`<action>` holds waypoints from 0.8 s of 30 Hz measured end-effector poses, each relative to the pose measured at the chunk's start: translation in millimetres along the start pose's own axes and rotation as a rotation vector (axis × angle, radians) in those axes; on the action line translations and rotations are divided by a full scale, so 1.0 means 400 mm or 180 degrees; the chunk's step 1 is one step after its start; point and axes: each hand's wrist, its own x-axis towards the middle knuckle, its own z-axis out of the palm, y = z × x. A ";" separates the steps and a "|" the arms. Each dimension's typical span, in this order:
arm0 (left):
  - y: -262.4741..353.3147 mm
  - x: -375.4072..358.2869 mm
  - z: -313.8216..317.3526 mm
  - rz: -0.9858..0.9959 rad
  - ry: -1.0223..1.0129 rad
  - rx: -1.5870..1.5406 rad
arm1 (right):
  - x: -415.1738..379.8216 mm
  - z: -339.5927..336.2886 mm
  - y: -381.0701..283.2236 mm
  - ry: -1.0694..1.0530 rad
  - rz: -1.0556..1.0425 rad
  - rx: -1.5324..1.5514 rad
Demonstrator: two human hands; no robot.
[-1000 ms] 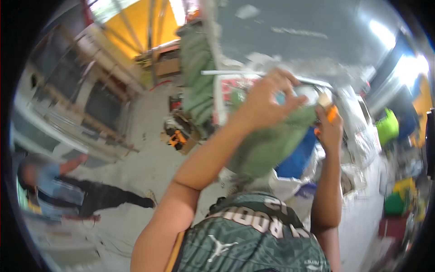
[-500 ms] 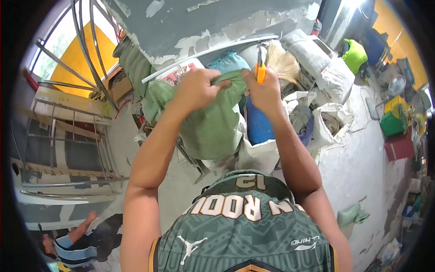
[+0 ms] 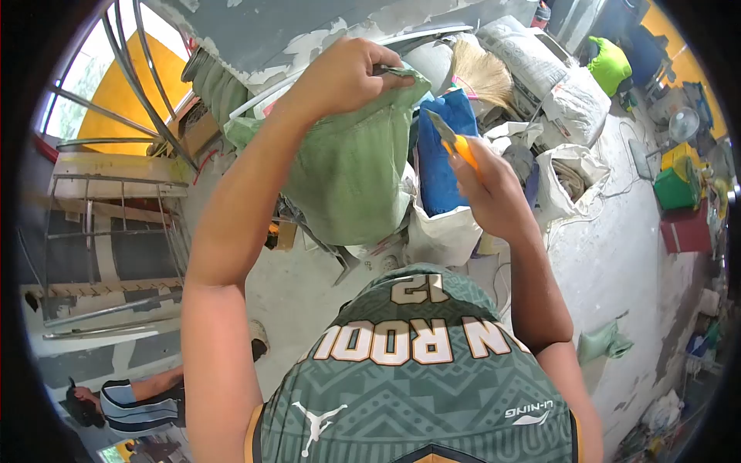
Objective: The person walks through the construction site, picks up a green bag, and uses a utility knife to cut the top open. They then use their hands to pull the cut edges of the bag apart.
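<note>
At the upper middle, my left hand (image 3: 343, 77) is closed on the top edge of a green sack (image 3: 347, 177), which hangs down spread out. My right hand (image 3: 494, 181) is wrapped round a utility knife (image 3: 465, 153) with an orange handle; its blade points up and left. The knife is apart from the green sack. Behind the knife stands a blue bundle (image 3: 444, 166) in a white sack (image 3: 444, 233), to the right of the green sack.
A straw broom (image 3: 480, 73) and filled white sacks (image 3: 575, 104) lie at the upper right. Metal railings (image 3: 116, 231) stand at the left. Another person (image 3: 139, 405) is at the lower left. A small green bag (image 3: 603, 342) lies on the floor at right.
My left hand has moved up, lifting the sack's edge. My right hand has let go of the sack and moved down and right with the knife. More of the blue bundle shows.
</note>
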 end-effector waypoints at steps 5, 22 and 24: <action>0.013 0.005 0.004 0.0131 0.0085 -0.0060 | 0.052 0.016 -0.017 -0.0013 0.0008 -0.0568; -0.034 -0.009 -0.009 0.0120 -0.0039 -0.0253 | 0.110 0.044 -0.023 -0.0042 -0.0219 -0.1611; -0.048 0.000 -0.019 0.0033 -0.0227 -0.0468 | 0.102 0.043 -0.033 -0.0007 -0.0125 -0.1569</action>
